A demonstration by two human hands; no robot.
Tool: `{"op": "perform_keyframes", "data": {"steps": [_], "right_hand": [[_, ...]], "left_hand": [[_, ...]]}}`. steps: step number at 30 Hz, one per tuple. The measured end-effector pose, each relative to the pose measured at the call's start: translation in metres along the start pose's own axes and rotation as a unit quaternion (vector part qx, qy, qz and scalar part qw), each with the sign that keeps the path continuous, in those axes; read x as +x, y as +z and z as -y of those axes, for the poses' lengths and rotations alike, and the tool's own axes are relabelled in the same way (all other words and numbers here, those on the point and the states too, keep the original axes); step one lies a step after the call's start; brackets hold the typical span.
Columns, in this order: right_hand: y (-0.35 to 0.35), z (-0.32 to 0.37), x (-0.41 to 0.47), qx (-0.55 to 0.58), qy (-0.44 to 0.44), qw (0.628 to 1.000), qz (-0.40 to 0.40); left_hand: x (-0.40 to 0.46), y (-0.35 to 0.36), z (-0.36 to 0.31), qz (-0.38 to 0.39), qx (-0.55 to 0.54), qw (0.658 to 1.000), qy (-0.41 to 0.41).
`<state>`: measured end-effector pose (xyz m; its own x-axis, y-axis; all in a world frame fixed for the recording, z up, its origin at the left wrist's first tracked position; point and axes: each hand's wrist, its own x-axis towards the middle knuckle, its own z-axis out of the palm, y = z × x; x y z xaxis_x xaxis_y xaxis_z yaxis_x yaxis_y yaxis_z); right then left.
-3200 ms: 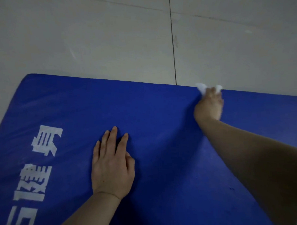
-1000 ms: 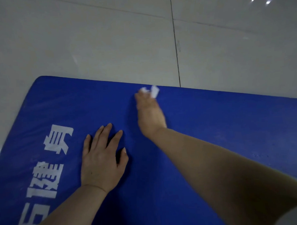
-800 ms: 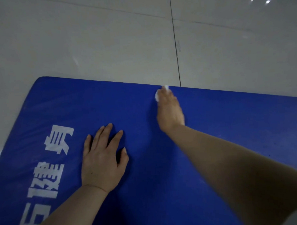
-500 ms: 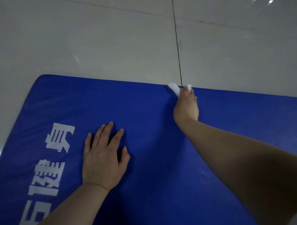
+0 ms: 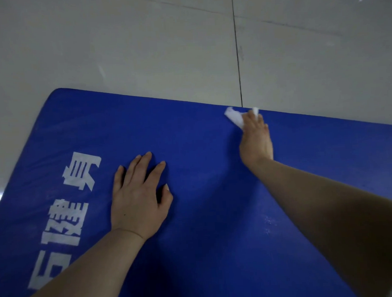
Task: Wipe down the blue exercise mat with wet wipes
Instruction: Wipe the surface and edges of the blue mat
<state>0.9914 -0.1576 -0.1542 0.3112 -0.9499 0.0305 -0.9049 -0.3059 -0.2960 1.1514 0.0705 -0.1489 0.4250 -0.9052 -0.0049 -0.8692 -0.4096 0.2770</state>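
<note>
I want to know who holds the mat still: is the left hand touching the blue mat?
Touching: the head view shows the left hand lying flat on the blue foam exercise mat.

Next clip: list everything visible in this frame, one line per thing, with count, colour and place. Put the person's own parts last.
mat: one, blue, lying flat on the floor, filling the lower frame.
lettering: one column of white characters, printed along the mat's left side.
wipe: one, white, crumpled, at the mat's far edge under the right hand.
floor: pale grey glossy tiles with dark seams, beyond the mat.
left hand: one, flat on the mat, fingers spread, beside the lettering.
right hand: one, arm outstretched, holding the wipe against the mat.
</note>
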Motion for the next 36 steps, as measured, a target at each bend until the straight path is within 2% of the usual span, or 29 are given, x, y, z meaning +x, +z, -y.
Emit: {"op": "perform_keyframes", "data": {"steps": [3, 5, 7, 10, 11, 13, 21, 25, 28, 29, 31, 34, 36], "right_hand": [[-0.001, -0.014, -0.004, 0.0, 0.109, 0.994, -0.008], [0.005, 0.003, -0.012, -0.038, 0.126, 0.991, -0.024], [0.014, 0.036, -0.027, -0.082, 0.039, 0.995, -0.035], [0.034, 0.086, -0.062, -0.035, -0.163, 0.986, 0.007], [0.038, 0.097, -0.072, -0.01, -0.204, 0.978, 0.04], [0.038, 0.101, -0.079, 0.016, -0.221, 0.972, 0.077], [-0.004, -0.006, -0.054, -0.026, -0.004, 1.0, 0.01], [-0.018, -0.05, -0.056, -0.019, 0.129, 0.991, -0.028], [-0.02, -0.052, -0.061, -0.015, 0.209, 0.977, -0.034], [-0.017, -0.043, -0.063, -0.027, 0.201, 0.979, -0.033], [-0.008, -0.015, -0.072, -0.051, 0.128, 0.99, -0.033], [0.014, 0.043, -0.096, -0.024, -0.066, 0.997, -0.012], [0.025, 0.077, -0.116, 0.016, -0.16, 0.986, 0.046]], "left_hand": [[0.001, 0.0, -0.001, 0.002, 0.006, 1.0, -0.004], [0.001, 0.001, -0.002, 0.002, 0.008, 1.0, -0.004], [0.001, 0.0, -0.001, 0.0, 0.005, 1.0, -0.004], [0.0, 0.0, -0.001, 0.002, 0.001, 1.0, -0.008], [0.0, 0.0, -0.001, 0.003, 0.001, 1.0, -0.008], [0.0, 0.0, -0.001, 0.001, 0.001, 1.0, -0.003], [0.0, 0.002, 0.0, -0.017, -0.007, 1.0, 0.006], [0.0, 0.001, -0.001, -0.015, -0.013, 1.0, 0.007], [0.0, 0.001, -0.001, -0.016, -0.016, 1.0, 0.01], [0.0, 0.001, -0.001, -0.017, -0.016, 1.0, 0.011], [-0.001, 0.001, -0.001, -0.02, -0.015, 1.0, 0.011], [-0.001, 0.0, 0.0, -0.018, -0.026, 0.999, 0.007], [-0.001, 0.001, 0.001, -0.012, -0.031, 0.999, 0.005]]}}
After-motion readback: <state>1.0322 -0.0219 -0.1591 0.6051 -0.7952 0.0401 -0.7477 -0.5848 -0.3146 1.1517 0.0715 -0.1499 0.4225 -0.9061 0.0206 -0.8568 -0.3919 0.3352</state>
